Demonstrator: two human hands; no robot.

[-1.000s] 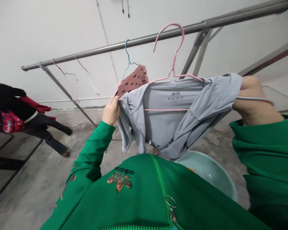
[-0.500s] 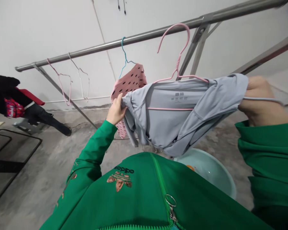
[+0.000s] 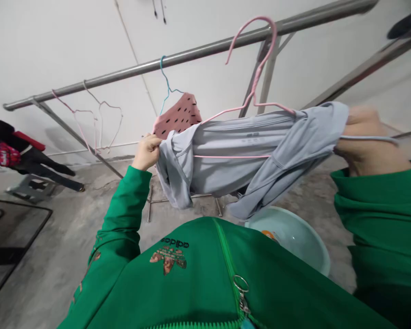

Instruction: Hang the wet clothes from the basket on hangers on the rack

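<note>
A light grey shirt (image 3: pixel 233 176) is stretched between my two hands, with a pink hanger (image 3: pixel 255 93) inside its neck opening. The hanger's hook rises in front of the metal rail; whether it touches the rail I cannot tell. My left hand (image 3: pixel 146 151) pinches the shirt's left shoulder. Closed around the cloth at the other shoulder, my right hand (image 3: pixel 363 137) is slightly blurred, and a thin grey strip runs across it. Behind the shirt a pink spotted garment (image 3: pixel 180 114) hangs from a blue hanger (image 3: pixel 164 75).
The metal rail (image 3: pixel 130 71) slopes up to the right on its stand. A pink hanger (image 3: pixel 77 112) and a white hanger (image 3: pixel 101 105) hang at its left. A pale green basin (image 3: pixel 294 233) sits on the floor below. Dark clothes and a grey stool (image 3: pixel 30 185) are far left.
My left hand has moved left and slightly down, drawing the shirt's left shoulder outward. The shirt is spread wider, and the camera view has shifted a little.
</note>
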